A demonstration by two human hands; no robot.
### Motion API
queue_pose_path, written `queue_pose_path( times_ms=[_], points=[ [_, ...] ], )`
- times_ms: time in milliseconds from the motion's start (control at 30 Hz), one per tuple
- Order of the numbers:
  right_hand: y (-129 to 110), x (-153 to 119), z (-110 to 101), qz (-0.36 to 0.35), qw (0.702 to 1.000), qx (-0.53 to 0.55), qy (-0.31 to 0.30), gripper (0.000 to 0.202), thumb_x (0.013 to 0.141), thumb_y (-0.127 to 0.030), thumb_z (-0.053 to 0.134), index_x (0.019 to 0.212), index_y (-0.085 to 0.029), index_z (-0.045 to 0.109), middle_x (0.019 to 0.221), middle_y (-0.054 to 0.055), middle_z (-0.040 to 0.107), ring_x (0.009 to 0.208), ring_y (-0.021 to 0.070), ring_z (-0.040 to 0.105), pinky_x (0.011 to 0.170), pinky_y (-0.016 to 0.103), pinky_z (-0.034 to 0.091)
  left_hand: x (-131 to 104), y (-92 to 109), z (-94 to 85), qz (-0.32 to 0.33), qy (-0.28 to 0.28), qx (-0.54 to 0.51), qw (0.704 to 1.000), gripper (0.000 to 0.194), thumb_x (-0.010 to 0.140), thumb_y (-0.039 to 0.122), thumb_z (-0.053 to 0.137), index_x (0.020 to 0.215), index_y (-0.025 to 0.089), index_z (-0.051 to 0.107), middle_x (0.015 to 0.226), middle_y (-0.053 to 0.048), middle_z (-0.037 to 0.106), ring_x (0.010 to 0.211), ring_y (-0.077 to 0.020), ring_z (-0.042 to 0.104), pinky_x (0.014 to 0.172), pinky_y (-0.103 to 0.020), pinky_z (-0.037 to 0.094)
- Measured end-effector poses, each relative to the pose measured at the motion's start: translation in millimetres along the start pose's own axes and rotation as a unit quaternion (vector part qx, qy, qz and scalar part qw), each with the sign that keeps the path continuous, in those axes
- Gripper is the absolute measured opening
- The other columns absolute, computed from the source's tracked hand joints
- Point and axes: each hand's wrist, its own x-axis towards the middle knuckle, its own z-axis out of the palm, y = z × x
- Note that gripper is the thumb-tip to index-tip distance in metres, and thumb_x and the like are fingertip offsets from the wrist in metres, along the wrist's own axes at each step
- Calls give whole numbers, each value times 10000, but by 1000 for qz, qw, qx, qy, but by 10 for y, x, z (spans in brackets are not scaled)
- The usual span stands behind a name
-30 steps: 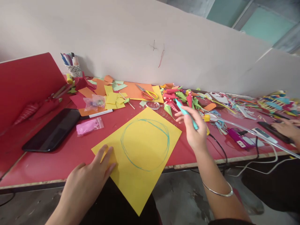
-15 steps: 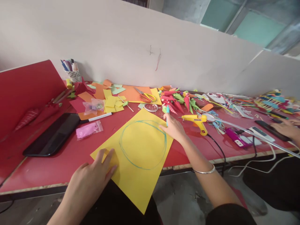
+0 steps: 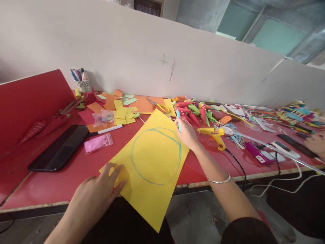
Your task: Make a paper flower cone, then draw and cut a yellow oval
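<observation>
A yellow paper sheet [image 3: 152,162] lies at an angle on the red table, its near corner hanging over the front edge. A rough circle in teal lines is drawn on it. My left hand [image 3: 101,189] rests on the sheet's left corner with its fingers apart. My right hand [image 3: 187,135] holds a light-blue pen [image 3: 178,120] upright at the sheet's upper right edge, beside the circle.
A yellow glue gun [image 3: 213,134] lies right of my right hand. Scissors [image 3: 159,105] and coloured paper cones [image 3: 194,113] are behind the sheet. A black phone [image 3: 59,147] lies left. Another person's hand [image 3: 316,144] is at the far right.
My right hand with the pen has moved slightly left and up along the sheet's edge. The other person's hand has shifted right. The view has tilted a little.
</observation>
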Motion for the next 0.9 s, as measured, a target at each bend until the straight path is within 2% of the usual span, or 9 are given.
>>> queue_pose_path(
  times_ms=[133, 267, 333, 400, 467, 567, 667, 800, 900],
  points=[
    [-39, 216, -47, -51, 999, 13, 15, 236, 715, -36, 362, 856, -207, 444, 809, 35, 560, 734, 175, 502, 615, 255, 326, 253, -220, -104, 0, -8, -104, 995, 355, 874, 337, 316, 1081, 229, 582, 990, -66, 654, 698, -259, 645, 532, -349, 477],
    [-91, 440, 8, -108, 993, 37, 19, 240, 709, -25, 366, 847, -204, 445, 821, 32, 564, 745, 173, 507, 632, 250, 343, 825, -440, -180, 7, 94, -275, 957, 354, 847, 373, 340, 1097, 252, 560, 1059, -52, 635, 903, -255, 603, 658, -318, 460],
    [-128, 524, 52, -130, 990, 49, 27, 246, 707, -20, 368, 856, -202, 442, 849, 36, 561, 789, 175, 510, 666, 250, 356, 1167, -518, -153, -15, 136, -352, 926, 398, 841, 383, 324, 1147, 222, 522, 1074, -72, 623, 869, -234, 604, 724, -326, 446],
    [-161, 581, 97, -145, 987, 58, 42, 243, 715, -23, 366, 865, -198, 441, 861, 41, 554, 814, 176, 507, 697, 255, 364, 1454, -564, -83, -28, 137, -400, 906, 466, 821, 437, 329, 1160, 172, 507, 1067, -95, 621, 749, -207, 617, 713, -322, 453],
    [-179, 618, 146, -153, 984, 67, 57, 233, 725, -30, 364, 869, -194, 444, 854, 45, 547, 817, 179, 504, 710, 262, 368, 1626, -575, 10, -9, 124, -433, 893, 489, 820, 465, 299, 1083, 146, 561, 1001, -84, 648, 773, -198, 612, 705, -282, 461],
    [-171, 653, 240, -151, 983, 82, 62, 217, 737, -47, 371, 876, -190, 455, 840, 49, 535, 807, 185, 502, 704, 271, 373, 1667, -561, 136, 16, 110, -468, 877, 555, 840, 505, 202, 979, 150, 605, 914, -59, 669, 821, -189, 595, 684, -236, 461],
    [-144, 692, 352, -145, 983, 96, 49, 195, 747, -67, 390, 881, -186, 467, 818, 41, 530, 785, 180, 505, 700, 275, 379, 1606, -561, 216, 5, 111, -477, 872, 607, 859, 487, 103, 891, 139, 599, 852, -62, 657, 768, -177, 577, 639, -231, 442],
    [-149, 754, 441, -140, 979, 143, 28, 189, 799, -115, 379, 942, -184, 481, 829, 35, 541, 762, 157, 521, 693, 267, 391, 1594, -567, 296, 0, 98, -440, 893, 441, 825, 463, 291, 623, 159, 538, 568, 4, 539, 537, -129, 471, 506, -223, 328],
    [-222, 738, 412, -113, 965, 236, 32, 250, 858, -183, 341, 1089, -196, 436, 864, 41, 545, 726, 140, 520, 696, 276, 403, 1614, -539, 341, -11, 92, -403, 911, 382, 809, 415, 345, 556, 169, 491, 490, 23, 441, 480, -116, 411, 487, -230, 255]
  ],
)
